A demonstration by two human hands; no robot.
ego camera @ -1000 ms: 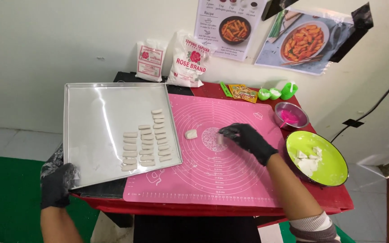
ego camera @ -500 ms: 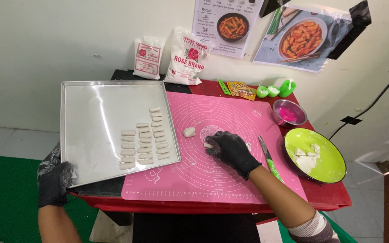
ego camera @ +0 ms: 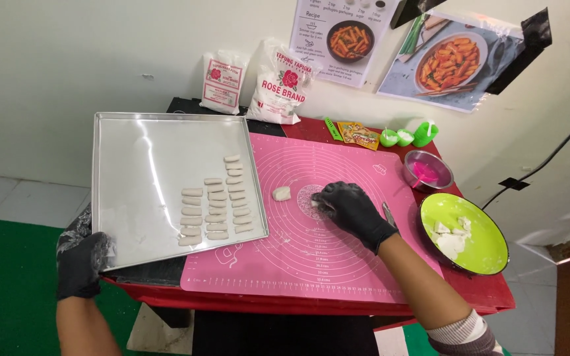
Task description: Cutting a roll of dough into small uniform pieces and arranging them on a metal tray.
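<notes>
Gripping the near left corner of the metal baking tray (ego camera: 146,165), my left hand (ego camera: 82,262) in its black glove has its fingers curled shut around the rim. The tray sits on the left of the red table (ego camera: 476,296), its right edge overlapping the pink silicone mat (ego camera: 338,264). On the tray's right half I count three short rows of small white dough sticks (ego camera: 218,206), lying side by side. Just right of the tray, one loose dough piece (ego camera: 281,193) rests on the mat. Near it, my right hand (ego camera: 349,209), also gloved black, presses down on a small dough lump (ego camera: 316,204) at the mat's centre rings, fingers bent narrow over it. A knife (ego camera: 388,213) lies just beside that wrist. Further right: a green bowl (ego camera: 489,254) with white dough chunks, and a small metal bowl (ego camera: 428,171) with pink contents beyond it. Two flour bags (ego camera: 278,82) lean against the far wall.
</notes>
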